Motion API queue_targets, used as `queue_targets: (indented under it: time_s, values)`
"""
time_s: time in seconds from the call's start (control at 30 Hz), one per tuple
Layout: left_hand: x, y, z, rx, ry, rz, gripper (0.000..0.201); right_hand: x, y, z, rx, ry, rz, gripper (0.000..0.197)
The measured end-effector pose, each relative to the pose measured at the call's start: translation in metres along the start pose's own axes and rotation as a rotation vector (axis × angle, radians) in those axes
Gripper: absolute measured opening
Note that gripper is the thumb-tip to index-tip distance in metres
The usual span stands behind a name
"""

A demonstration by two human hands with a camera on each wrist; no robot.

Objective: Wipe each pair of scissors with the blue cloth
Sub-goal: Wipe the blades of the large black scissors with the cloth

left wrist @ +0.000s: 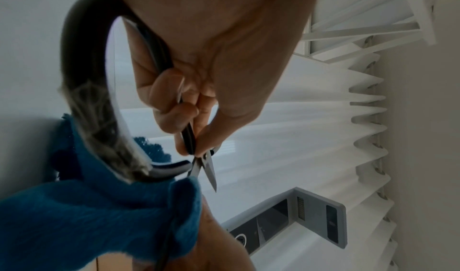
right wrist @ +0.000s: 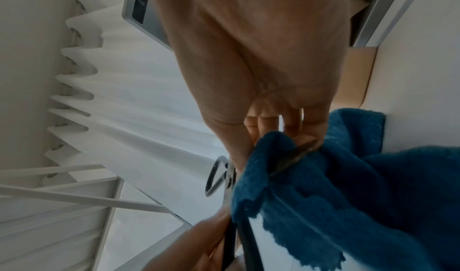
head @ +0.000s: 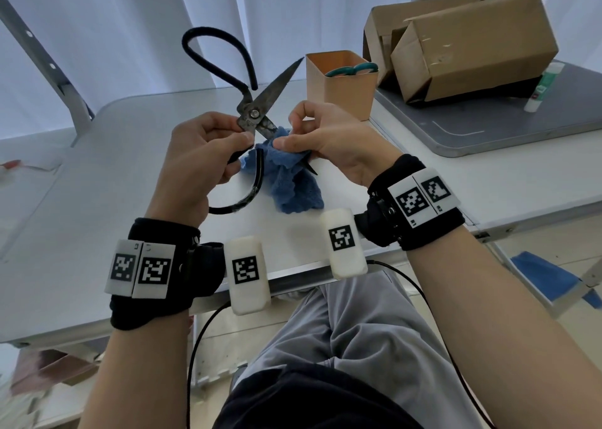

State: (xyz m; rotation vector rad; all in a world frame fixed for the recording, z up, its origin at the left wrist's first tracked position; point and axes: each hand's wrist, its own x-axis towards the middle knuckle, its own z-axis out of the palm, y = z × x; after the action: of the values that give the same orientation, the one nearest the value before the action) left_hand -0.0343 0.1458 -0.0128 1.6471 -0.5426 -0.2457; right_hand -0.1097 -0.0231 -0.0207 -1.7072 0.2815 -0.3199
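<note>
Large black-handled scissors (head: 253,113) are held spread open above the white table (head: 97,200). My left hand (head: 239,140) grips one handle just below the pivot; the handle loop (left wrist: 87,78) shows close up in the left wrist view. My right hand (head: 284,139) pinches the blue cloth (head: 293,184) around the lower blade, whose tip pokes out beneath the cloth. In the right wrist view the cloth (right wrist: 348,186) wraps the blade (right wrist: 296,157). The other blade points up and right. A teal-handled pair of scissors (head: 353,69) stands in a tan cup (head: 342,96).
A cardboard box (head: 472,44) lies on a grey tray (head: 488,129) at the back right, with a glue stick (head: 542,86) beside it. The tan cup stands just behind my right hand. Cables hang from the table's near edge.
</note>
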Motion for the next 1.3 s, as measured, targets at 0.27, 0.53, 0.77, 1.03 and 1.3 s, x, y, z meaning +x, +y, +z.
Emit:
queue_targets:
  time_s: [0.27,0.53,0.77,1.03,1.3]
  values:
    - [-0.004,-0.001,0.005,0.0,-0.036,-0.011,0.007,-0.001,0.003,0.002,0.13,0.009,-0.007,0.031]
    - [-0.008,-0.001,0.009,0.016,-0.109,-0.024,0.008,-0.002,0.003,-0.001,0.248,0.012,0.035,0.034]
    - [-0.01,-0.004,0.009,-0.043,-0.1,-0.047,0.009,-0.006,0.002,-0.006,0.271,-0.07,0.074,0.033]
    - [-0.008,-0.008,0.016,-0.049,-0.059,-0.037,0.007,-0.003,0.005,0.006,0.396,0.008,0.081,0.033]
    - [-0.008,-0.007,0.021,-0.096,-0.039,-0.015,0.008,-0.002,0.009,0.016,0.508,0.039,0.083,0.03]
